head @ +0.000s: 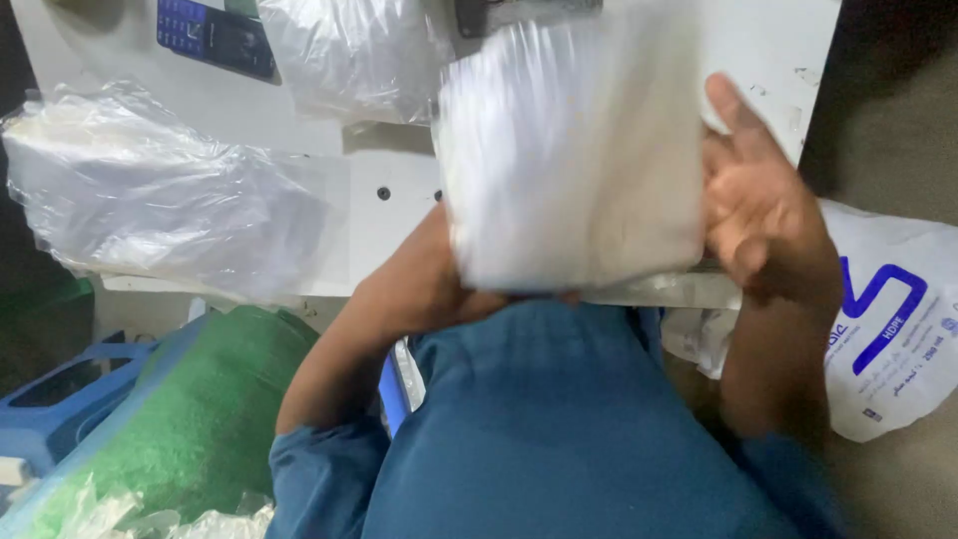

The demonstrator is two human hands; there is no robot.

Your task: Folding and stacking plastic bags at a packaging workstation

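I see a blurred stack of white sheets (574,150) held up over the near edge of the white tabletop (299,130). My left hand (439,284) grips its lower left corner from underneath. My right hand (758,200) presses its right edge, fingers spread open. Clear plastic bags (150,190) lie left; a dark phone (215,35) sits far left.
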